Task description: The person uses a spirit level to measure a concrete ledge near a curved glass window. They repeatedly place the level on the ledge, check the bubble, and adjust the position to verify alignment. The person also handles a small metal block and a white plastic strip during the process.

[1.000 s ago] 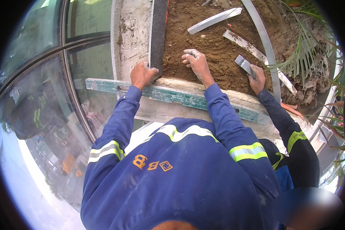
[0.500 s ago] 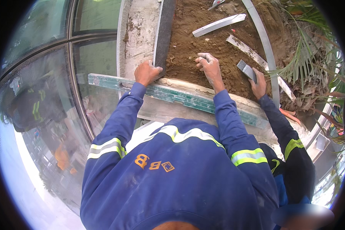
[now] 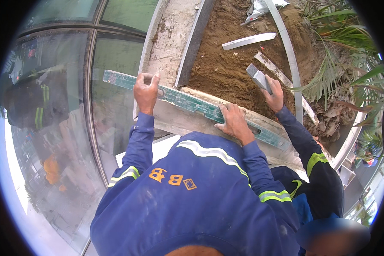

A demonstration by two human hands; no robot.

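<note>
A long green spirit level (image 3: 187, 102) lies across a pale mortar-smeared stone kerb (image 3: 175, 123). My left hand (image 3: 146, 90) grips the level near its left end. My right hand (image 3: 232, 122) presses flat on top of the level further right, fingers closed on its edge. Both my sleeves are blue with reflective bands. Beyond the level is a bed of brown soil (image 3: 222, 70). A co-worker's hand (image 3: 275, 94) in a dark sleeve reaches in from the right and holds a grey flat tool (image 3: 258, 77) over the soil.
A dark grey stone strip (image 3: 194, 42) and a rough concrete ledge (image 3: 170, 38) run away from me. White strips (image 3: 248, 40) lie on the soil. A curved metal band (image 3: 288, 55) and palm leaves (image 3: 341, 68) are at right. Curved glass panels (image 3: 111, 72) drop away at left.
My right hand has come off the soil and now rests on the level. My left hand stays on the level. The co-worker's hand still holds the grey tool.
</note>
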